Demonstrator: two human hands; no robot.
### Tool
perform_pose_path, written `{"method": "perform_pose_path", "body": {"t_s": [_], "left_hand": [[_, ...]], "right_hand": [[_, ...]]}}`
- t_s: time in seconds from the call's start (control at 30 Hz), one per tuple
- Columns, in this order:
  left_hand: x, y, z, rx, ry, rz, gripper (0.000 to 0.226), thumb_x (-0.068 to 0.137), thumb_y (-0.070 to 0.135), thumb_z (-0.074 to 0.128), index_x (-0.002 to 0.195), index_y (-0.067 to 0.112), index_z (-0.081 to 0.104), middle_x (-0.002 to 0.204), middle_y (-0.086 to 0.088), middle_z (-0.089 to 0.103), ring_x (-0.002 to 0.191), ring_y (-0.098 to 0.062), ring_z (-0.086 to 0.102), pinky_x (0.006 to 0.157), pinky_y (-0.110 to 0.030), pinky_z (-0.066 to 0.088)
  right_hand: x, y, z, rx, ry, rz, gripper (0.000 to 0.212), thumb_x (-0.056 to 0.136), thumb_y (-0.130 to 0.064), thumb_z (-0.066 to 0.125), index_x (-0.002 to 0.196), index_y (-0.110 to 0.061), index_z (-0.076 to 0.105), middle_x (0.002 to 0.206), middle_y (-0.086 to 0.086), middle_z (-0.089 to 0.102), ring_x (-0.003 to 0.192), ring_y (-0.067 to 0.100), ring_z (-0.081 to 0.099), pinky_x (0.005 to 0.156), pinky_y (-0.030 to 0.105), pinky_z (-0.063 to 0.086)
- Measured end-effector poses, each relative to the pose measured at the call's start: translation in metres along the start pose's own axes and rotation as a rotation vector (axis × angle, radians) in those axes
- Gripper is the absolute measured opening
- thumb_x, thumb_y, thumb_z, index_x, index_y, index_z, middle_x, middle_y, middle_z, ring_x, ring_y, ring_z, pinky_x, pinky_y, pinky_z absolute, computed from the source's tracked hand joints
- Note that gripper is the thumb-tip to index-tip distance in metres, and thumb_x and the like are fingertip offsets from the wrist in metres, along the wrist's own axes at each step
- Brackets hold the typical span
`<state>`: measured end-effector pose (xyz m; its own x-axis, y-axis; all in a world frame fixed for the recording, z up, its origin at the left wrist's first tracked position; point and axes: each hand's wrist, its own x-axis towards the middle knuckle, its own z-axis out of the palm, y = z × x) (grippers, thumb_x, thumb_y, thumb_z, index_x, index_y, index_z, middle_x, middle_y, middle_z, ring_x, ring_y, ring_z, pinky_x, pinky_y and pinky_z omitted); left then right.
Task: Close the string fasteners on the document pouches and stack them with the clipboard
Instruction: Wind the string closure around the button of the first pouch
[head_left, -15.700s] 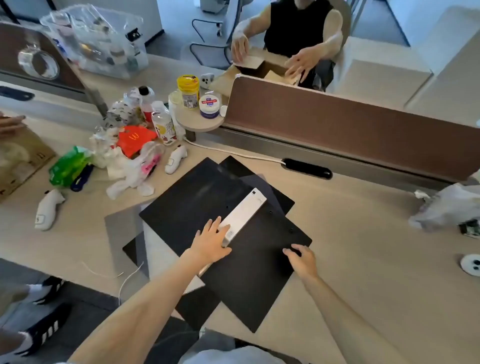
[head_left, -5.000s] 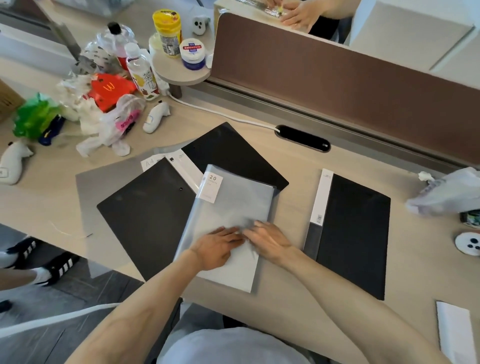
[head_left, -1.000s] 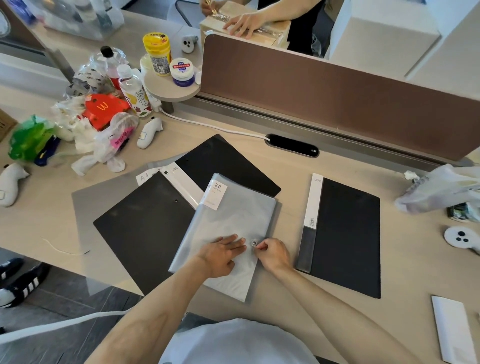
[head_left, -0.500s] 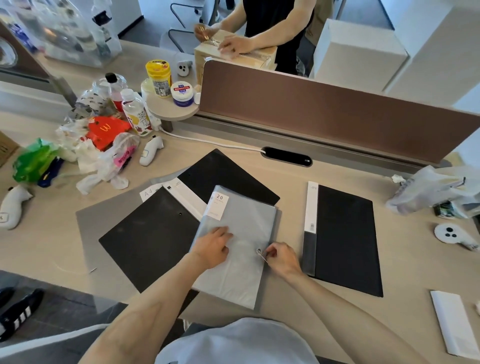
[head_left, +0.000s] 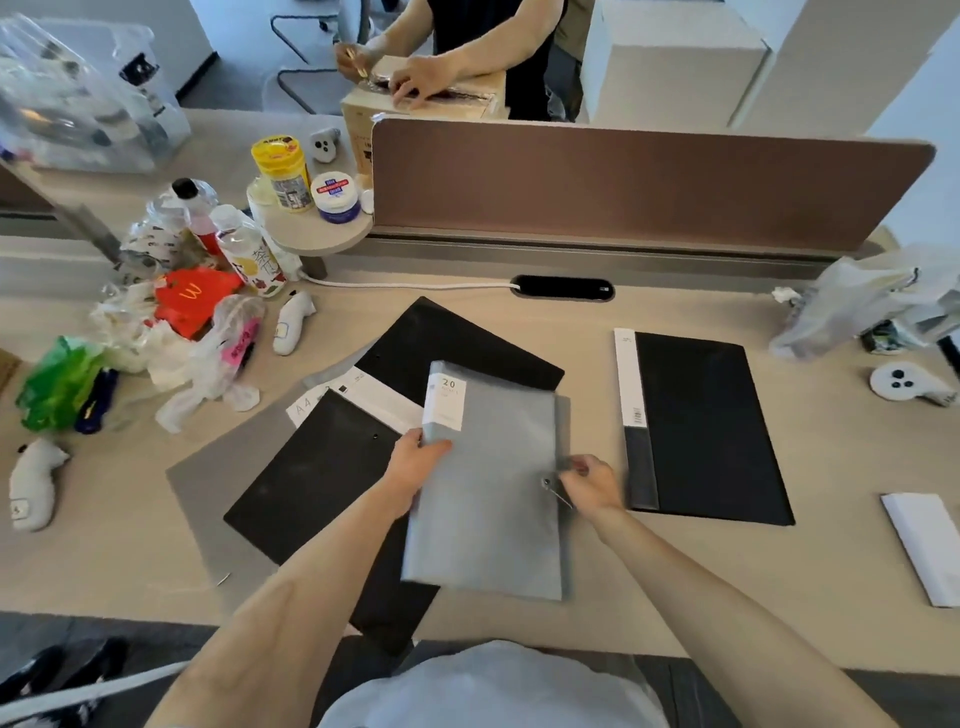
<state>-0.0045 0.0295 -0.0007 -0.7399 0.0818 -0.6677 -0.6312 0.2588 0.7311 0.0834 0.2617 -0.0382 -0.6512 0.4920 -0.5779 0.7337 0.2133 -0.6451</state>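
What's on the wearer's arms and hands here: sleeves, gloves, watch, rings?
Nothing visible. Both forearms are bare right up to the bottom edge of the frame, with no sleeve cuffs showing. The left hand and right hand are ungloved, and no watch, band or ring can be seen on either. A light grey-blue top covers the torso below.

Light wood-grain desk (head_left: 415, 597) fills the near view, with a brown divider panel (head_left: 623, 182) along its far edge and a black cable slot (head_left: 562, 287) just in front. Small round shelf (head_left: 311, 236) at far left; white cabinets (head_left: 675, 62) and grey floor (head_left: 249, 36) beyond, daylight bright.
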Motion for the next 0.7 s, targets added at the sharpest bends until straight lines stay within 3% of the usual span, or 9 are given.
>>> {"method": "perform_pose_path", "body": {"t_s": [0.1, 0.2, 0.27, 0.4, 0.57, 0.7], "left_hand": [[-0.008, 0.02, 0.005, -0.111, -0.109, 0.032, 0.029, 0.086, 0.02, 0.066, 0.113, 0.013, 0.058, 0.11, -0.013, 0.067, 0.095, -0.028, 0.067, 0.081, -0.043, 0.056], [-0.009, 0.04, 0.015, -0.158, -0.183, 0.064, 0.03, 0.083, 0.023, 0.07, 0.111, 0.016, 0.061, 0.111, -0.014, 0.069, 0.1, -0.031, 0.067, 0.09, -0.05, 0.054], [-0.009, 0.051, 0.026, -0.182, -0.215, 0.091, 0.036, 0.081, 0.026, 0.071, 0.114, 0.017, 0.061, 0.112, -0.013, 0.07, 0.101, -0.031, 0.068, 0.089, -0.049, 0.055], [-0.009, 0.071, 0.068, -0.237, -0.229, 0.145, 0.04, 0.084, 0.024, 0.067, 0.121, 0.019, 0.052, 0.112, -0.011, 0.067, 0.103, -0.031, 0.066, 0.084, -0.048, 0.056], [-0.004, 0.079, 0.148, -0.064, -0.236, 0.18, 0.039, 0.09, 0.024, 0.061, 0.125, 0.016, 0.044, 0.115, -0.008, 0.062, 0.104, -0.026, 0.064, 0.089, -0.044, 0.054], [0.005, 0.084, 0.212, 0.13, -0.185, 0.184, 0.041, 0.091, 0.022, 0.058, 0.125, 0.008, 0.04, 0.116, -0.007, 0.06, 0.104, -0.024, 0.063, 0.093, -0.043, 0.053]], "right_hand": [[-0.004, 0.0, 0.001, 0.192, 0.054, 0.032, 0.026, 0.086, -0.008, 0.052, 0.11, -0.006, 0.064, 0.112, 0.011, 0.066, 0.096, 0.022, 0.057, 0.082, 0.025, 0.042], [-0.005, -0.01, -0.011, 0.388, 0.072, 0.042, 0.018, 0.094, -0.016, 0.047, 0.104, -0.011, 0.062, 0.104, 0.007, 0.06, 0.095, 0.022, 0.053, 0.084, 0.026, 0.039], [0.0, -0.015, -0.026, 0.435, 0.097, 0.028, 0.022, 0.095, -0.024, 0.045, 0.104, -0.013, 0.062, 0.107, 0.005, 0.06, 0.101, 0.024, 0.054, 0.091, 0.032, 0.042], [0.016, -0.02, -0.075, 0.484, 0.151, -0.032, 0.024, 0.092, -0.02, 0.043, 0.106, -0.015, 0.062, 0.116, 0.004, 0.059, 0.106, 0.023, 0.054, 0.091, 0.036, 0.043], [0.039, 0.002, -0.151, 0.461, 0.236, 0.005, 0.032, 0.094, -0.015, 0.042, 0.123, -0.013, 0.057, 0.118, 0.005, 0.058, 0.109, 0.023, 0.053, 0.098, 0.039, 0.045], [0.062, 0.025, -0.2, 0.371, 0.326, 0.054, 0.035, 0.09, -0.007, 0.042, 0.125, -0.008, 0.05, 0.111, 0.008, 0.056, 0.094, 0.026, 0.052, 0.079, 0.036, 0.045]]}}
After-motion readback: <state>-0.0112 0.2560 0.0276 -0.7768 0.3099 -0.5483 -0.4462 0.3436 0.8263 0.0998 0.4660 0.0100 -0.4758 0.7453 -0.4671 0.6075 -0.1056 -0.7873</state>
